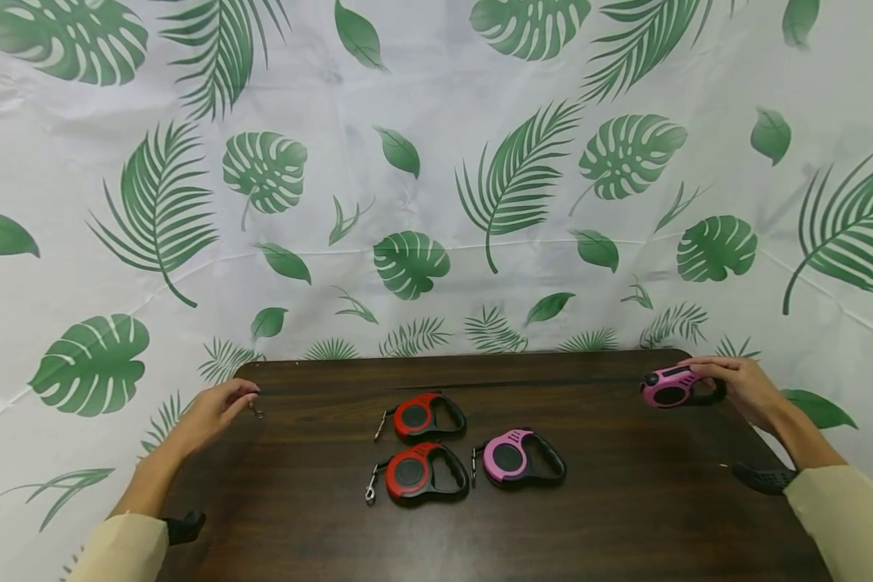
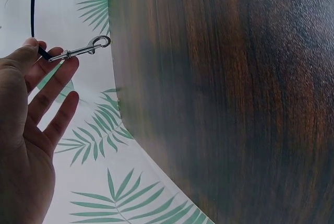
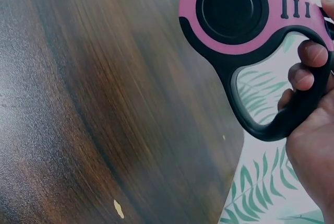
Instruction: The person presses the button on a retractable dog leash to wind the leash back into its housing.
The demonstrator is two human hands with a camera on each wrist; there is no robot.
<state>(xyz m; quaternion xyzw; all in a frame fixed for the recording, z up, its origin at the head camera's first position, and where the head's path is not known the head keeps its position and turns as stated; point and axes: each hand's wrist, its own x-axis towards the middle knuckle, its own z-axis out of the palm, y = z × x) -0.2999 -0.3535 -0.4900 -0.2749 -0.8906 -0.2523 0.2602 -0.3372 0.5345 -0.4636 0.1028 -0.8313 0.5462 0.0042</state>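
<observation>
My right hand (image 1: 744, 388) grips the black handle of a pink retractable dog leash (image 1: 671, 388) over the table's right side; its fingers curl through the loop in the right wrist view. A dark strap (image 1: 451, 386) runs from this leash across to my left hand (image 1: 214, 412). Thumb and finger there pinch the strap end, and a silver snap hook (image 2: 81, 51) extends from it, lying across the fingers. Two red leashes (image 1: 413, 415) (image 1: 407, 473) and a second pink leash (image 1: 509, 457) lie on the table between the hands, each with its clip to the left.
The dark wood-grain table (image 1: 626, 517) has rounded far corners. A white cloth with green leaf prints (image 1: 422, 186) hangs behind it and shows past its side edges.
</observation>
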